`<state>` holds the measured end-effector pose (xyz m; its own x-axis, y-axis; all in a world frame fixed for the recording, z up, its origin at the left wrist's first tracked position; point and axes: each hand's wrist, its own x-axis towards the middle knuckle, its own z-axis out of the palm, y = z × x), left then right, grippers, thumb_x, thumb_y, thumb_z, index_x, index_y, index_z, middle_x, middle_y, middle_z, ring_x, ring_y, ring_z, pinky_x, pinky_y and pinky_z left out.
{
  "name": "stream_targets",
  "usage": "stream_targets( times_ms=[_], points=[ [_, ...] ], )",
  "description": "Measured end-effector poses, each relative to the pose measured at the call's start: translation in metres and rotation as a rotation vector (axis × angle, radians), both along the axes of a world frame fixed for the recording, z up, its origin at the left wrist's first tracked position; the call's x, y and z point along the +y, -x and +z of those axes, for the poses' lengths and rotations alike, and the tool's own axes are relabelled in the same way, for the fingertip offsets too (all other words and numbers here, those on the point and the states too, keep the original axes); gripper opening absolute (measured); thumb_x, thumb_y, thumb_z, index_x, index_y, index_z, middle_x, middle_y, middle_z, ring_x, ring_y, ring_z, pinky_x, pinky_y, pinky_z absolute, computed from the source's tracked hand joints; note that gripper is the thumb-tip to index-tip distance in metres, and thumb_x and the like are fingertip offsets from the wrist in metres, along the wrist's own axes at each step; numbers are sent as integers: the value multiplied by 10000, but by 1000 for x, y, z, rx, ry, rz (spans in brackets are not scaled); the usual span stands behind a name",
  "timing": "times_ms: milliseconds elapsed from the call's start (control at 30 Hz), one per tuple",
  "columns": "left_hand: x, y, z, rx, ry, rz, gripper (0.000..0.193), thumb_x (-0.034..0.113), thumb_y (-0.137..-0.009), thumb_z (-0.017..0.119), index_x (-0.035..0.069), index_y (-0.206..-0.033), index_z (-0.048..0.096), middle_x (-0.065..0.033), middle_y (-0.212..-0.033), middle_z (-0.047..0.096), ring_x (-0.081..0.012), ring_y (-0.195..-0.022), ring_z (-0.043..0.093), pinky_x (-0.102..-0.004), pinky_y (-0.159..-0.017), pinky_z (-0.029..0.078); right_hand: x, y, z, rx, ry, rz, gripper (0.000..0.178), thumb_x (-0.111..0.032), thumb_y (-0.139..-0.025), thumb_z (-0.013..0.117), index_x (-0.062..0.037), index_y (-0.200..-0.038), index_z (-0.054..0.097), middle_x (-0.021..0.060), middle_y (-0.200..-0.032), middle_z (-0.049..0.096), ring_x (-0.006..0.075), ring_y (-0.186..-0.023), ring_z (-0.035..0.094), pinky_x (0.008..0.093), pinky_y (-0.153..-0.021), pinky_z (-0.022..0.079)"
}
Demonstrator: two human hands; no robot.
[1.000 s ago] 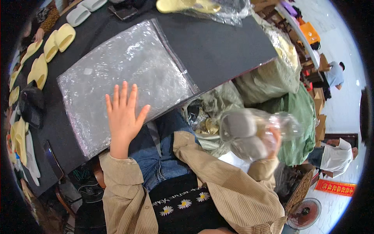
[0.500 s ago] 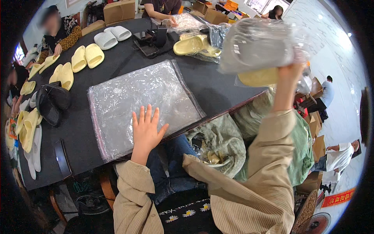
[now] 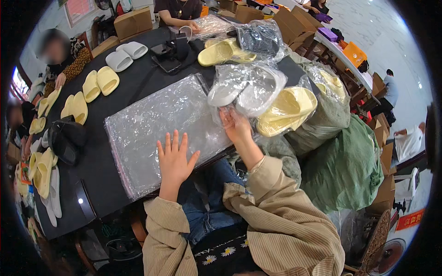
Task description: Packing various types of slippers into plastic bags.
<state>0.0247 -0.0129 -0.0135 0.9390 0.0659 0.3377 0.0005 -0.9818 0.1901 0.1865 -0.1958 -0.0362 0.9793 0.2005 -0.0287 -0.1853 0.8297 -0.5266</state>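
Table (image 3: 99, 181) with a black top is counted once near the hands, and its middle seems to be given over to the work while footwear is ranged along its far side and left. Sacks, apparently three, are set against its right edge, likely so that they can be reached from the seat: one green sack (image 3: 340, 165) and two pale sacks (image 3: 317, 129), the nearer partly hidden by the right forearm. One stack of clear film (image 3: 147, 138) is laid flat at the near edge, presumably for easy reach; its sheets cannot be counted. One bagged grey pair (image 3: 264, 89) is found over the stack's right corner, with one package of bagged yellow slippers (image 3: 287, 110) just beside it; whether their weight is borne by the table cannot be told. Loose footwear is set out in pairs, probably so that mates are kept together: one white pair (image 3: 119, 60), one black pair (image 3: 66, 142) and two clear yellow pairs (image 3: 101, 83), with more yellow ones overlapped too closely at the far left to be counted. Two hands are seen: the left hand (image 3: 176, 158) is spread wide and empty upon the film, as if it were being steadied, while the right hand (image 3: 235, 126) is closed on the lower edge of the grey pair's bag, perhaps because loose plastic is easily pinched there. One phone (image 3: 86, 201) is left near the table's left corner, seemingly out of the way.
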Motion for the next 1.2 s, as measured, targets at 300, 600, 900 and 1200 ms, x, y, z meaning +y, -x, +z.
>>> stream_targets(
  times_ms=[300,600,900,1200],
  points=[
    [-4,-3,0,-34,-13,-28,652,522,-909,519,80,-1387,495,-193,-1478,405,-389,-1392,324,-589,-1141,139,-28,-116,36,-105,-236,951,366,-192,-1028,396,45,-1299,459,195,-1268,567,274,-1049,650,247,-759,607],
    [5,2,-4,-8,-10,-11,647,511,-908,527,80,-1389,492,-191,-1482,400,-393,-1394,314,-584,-1145,134,30,-6,51,438,11,716,545,-306,-1006,471,133,-1320,395,266,-1417,392,395,-1301,438,444,-1070,415],
    [0,5,3,13,16,-36,674,501,-914,522,44,-1405,456,-227,-1484,376,-426,-1397,288,-595,-1144,120,-80,7,117,-575,874,600,554,-188,-944,630,-67,-1435,404,137,-1340,527,221,-1070,619,312,-863,529],
    [0,4,2,-4,17,-32,673,507,-909,525,46,-1396,470,-225,-1484,379,-427,-1397,291,-597,-1143,123,-93,-36,156,-1403,2134,-345,880,-407,-608,852,-272,-1388,470,68,-1436,442,273,-1341,398,504,-1092,278]
  ],
)
